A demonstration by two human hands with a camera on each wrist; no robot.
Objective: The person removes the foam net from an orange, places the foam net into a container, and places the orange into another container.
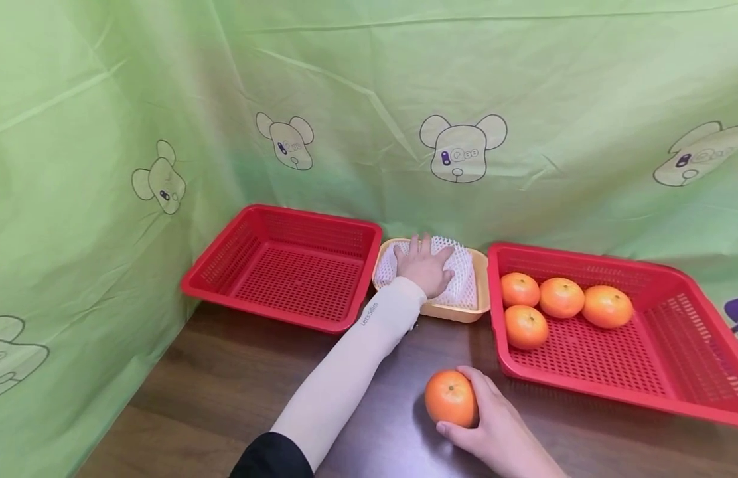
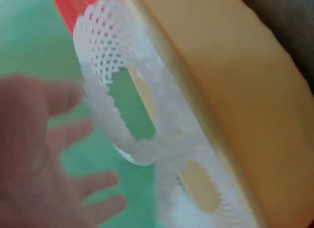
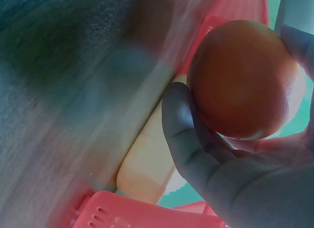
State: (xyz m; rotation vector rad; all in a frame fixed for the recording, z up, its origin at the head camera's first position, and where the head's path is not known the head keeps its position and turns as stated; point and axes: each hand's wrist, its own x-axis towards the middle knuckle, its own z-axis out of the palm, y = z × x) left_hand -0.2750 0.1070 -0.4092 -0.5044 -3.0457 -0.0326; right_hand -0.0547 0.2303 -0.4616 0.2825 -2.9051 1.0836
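In the head view my left hand, fingers spread, is over a tan basket that holds white foam fruit nets. The left wrist view shows the open mesh ring of one foam net close by the spread fingers, with nothing gripped. My right hand holds an orange mandarin above the near part of the table, thumb on one side and fingers on the other. Seen from the right wrist, the mandarin sits between curled fingers and thumb.
On the right, a red basket contains several mandarins grouped at its left end. Another red basket, with bare perforated floor, stands on the left. Green cloth hangs behind and to the left of the dark wooden table.
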